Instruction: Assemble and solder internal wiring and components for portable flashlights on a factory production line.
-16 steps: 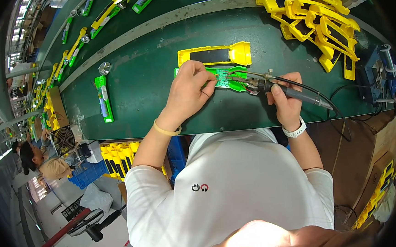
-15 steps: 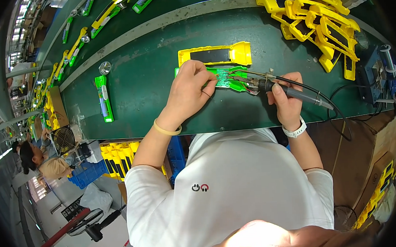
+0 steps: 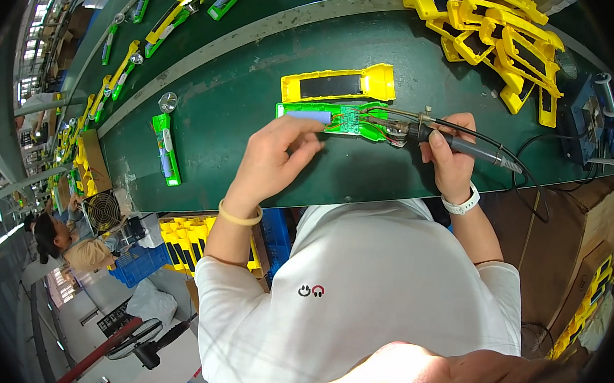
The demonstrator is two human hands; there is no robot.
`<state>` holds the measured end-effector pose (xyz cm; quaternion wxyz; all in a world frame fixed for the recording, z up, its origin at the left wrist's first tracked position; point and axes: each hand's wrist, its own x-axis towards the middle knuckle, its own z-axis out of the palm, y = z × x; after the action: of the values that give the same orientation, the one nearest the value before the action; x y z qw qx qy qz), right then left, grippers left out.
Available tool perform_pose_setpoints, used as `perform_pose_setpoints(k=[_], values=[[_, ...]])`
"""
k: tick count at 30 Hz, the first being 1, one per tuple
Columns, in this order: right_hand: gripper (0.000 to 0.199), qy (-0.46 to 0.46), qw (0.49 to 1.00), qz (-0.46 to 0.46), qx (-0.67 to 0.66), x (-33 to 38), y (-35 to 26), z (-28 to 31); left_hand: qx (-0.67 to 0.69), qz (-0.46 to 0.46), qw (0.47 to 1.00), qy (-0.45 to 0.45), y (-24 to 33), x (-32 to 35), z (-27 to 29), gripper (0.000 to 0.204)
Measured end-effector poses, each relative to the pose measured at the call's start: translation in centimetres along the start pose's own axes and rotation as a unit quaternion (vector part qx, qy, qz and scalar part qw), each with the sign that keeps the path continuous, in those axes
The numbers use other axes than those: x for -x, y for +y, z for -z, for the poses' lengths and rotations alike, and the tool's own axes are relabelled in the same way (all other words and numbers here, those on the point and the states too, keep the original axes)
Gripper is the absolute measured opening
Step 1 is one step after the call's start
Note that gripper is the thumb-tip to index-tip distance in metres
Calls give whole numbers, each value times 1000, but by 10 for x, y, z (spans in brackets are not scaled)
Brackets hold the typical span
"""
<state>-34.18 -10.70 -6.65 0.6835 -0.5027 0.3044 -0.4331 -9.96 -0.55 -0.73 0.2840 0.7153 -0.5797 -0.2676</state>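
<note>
A green flashlight half-shell (image 3: 372, 131) lies on the bench with a green circuit board (image 3: 345, 121), thin wires and a blue cylindrical battery (image 3: 309, 116) in it. My left hand (image 3: 276, 156) is beside the battery end, fingers loosely bent and apart, with nothing visible between them. In my right hand (image 3: 450, 156) is a soldering iron (image 3: 460, 146) with a wire-feed guide along it. Its tip reaches over the board from the right. Just beyond the shell rests a yellow housing half (image 3: 331, 85) with a dark panel.
Another green shell (image 3: 165, 151) with a round reflector (image 3: 168, 102) lies to the left. Yellow housings (image 3: 502, 32) are piled at far right. A blue soldering station (image 3: 587, 125) stands at the right, its cable looping down. A metal rail (image 3: 253, 35) crosses the bench; a person sits far left.
My left hand has drawn back left from the board, its fingers parting and the battery coming into view. My right hand keeps the iron in nearly the same place.
</note>
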Motion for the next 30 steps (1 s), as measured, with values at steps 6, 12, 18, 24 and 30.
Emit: perform_pose_setpoints(k=[6, 12, 18, 24, 30], values=[[26, -1, 1000, -2, 17, 3, 0, 2, -67, -266, 956, 107, -23, -18, -25, 19], [26, -3, 1000, 3, 12, 2, 5, 5, -127, -282, 949, 71, -17, -20, -23, 26], [25, -26, 999, 6, 46, 2, 9, 4, -159, -276, 946, 55, -13, -22, -21, 20], [26, -44, 994, 18, 96, 1, 11, 2, -163, -291, 940, 68, -15, -22, -22, 19], [24, -24, 999, -11, 44, 2, 4, 1, -170, -290, 939, 75, -14, -22, -23, 20]])
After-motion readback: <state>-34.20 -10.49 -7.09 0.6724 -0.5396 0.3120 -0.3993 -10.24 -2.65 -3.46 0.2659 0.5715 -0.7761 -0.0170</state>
